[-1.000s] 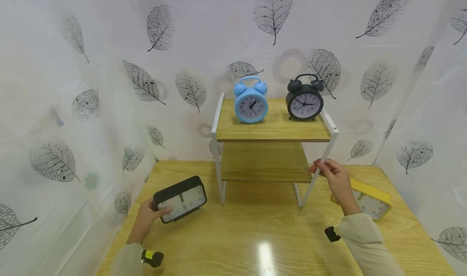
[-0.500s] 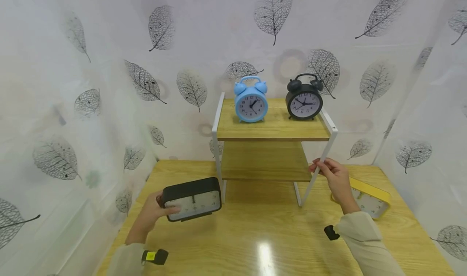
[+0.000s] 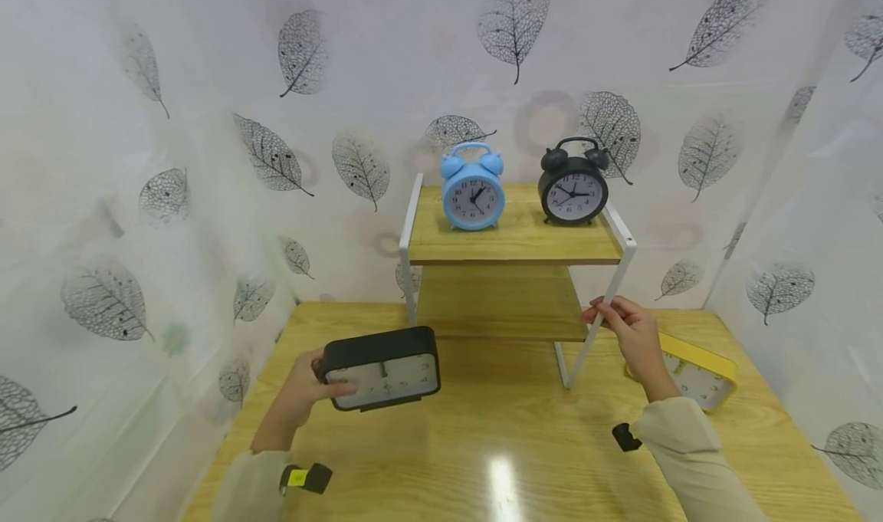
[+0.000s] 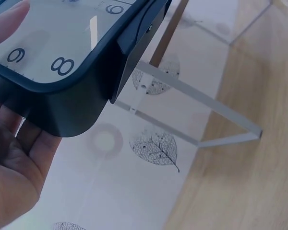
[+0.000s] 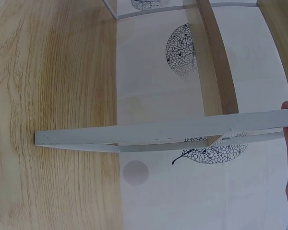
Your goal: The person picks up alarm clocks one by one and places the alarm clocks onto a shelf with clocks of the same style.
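My left grip (image 3: 306,386) holds the black rectangular clock (image 3: 382,369), now nearer the shelf (image 3: 513,247); my right grip (image 3: 635,334) pinches its white leg (image 3: 614,283).

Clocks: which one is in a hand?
The black rectangular clock, in the left hand; the blue clock and round black clock stand on the rack, the yellow clock rests on the table.

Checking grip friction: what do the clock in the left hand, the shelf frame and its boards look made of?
Black clock: probably moulded plastic, satin; smooth rounded casing, soft highlights.
Shelf frame: likely metal, painted white, low sheen; slim, flat bars, evenly coated.
Boards: wood or wood-look laminate, can't tell which, smooth; yellow-brown top, darker brown front edge.
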`<state>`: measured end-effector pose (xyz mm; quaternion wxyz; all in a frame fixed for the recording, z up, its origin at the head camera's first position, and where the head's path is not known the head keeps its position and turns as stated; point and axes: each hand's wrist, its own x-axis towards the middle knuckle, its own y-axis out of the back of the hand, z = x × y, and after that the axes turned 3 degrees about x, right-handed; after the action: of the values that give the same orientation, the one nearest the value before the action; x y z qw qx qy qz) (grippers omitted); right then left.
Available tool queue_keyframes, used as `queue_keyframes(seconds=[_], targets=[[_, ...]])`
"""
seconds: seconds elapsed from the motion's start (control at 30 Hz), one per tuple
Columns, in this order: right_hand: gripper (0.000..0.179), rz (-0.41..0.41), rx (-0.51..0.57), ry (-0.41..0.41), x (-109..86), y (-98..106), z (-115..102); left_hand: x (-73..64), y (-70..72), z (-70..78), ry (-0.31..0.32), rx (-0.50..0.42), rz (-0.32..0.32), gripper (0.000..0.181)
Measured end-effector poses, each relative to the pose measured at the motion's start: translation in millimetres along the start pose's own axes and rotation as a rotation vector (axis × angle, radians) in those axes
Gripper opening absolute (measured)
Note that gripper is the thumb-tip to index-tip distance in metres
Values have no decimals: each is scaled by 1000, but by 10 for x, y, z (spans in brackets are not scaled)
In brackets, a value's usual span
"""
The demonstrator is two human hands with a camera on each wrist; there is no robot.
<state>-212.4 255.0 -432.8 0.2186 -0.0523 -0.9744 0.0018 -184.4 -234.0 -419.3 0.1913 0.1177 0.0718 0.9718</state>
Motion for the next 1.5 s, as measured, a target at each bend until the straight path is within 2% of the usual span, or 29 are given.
queue_keyframes(seconds=[0.13, 0.43, 0.77, 0.97, 1.1, 1.2, 1.33, 1.5], targets=[[16, -9, 0, 8, -1, -3, -3, 8, -8, 19, -31, -21, -15, 45], [16, -15, 6, 14, -3, 10, 15, -2, 17, 32, -151, -83, -26, 48], [17, -7, 20, 7, -10, 2, 9, -10, 80, 84, -205, -144, -20, 49], [28, 1, 30, 9, -3, 4, 14, -39, 205, 99, -164, -105, 55, 50], [20, -4, 37, 18, 8, 7, 19, -29, 317, 95, -130, -89, 111, 50], [18, -9, 47, 19, 10, 8, 20, -4, 401, 79, -77, -54, 180, 48], [21, -11, 55, 17, 3, 11, 23, 68, 488, 30, 16, -2, 260, 44], [23, -15, 47, 18, -1, 14, 28, 239, 531, -39, 92, 30, 291, 36]])
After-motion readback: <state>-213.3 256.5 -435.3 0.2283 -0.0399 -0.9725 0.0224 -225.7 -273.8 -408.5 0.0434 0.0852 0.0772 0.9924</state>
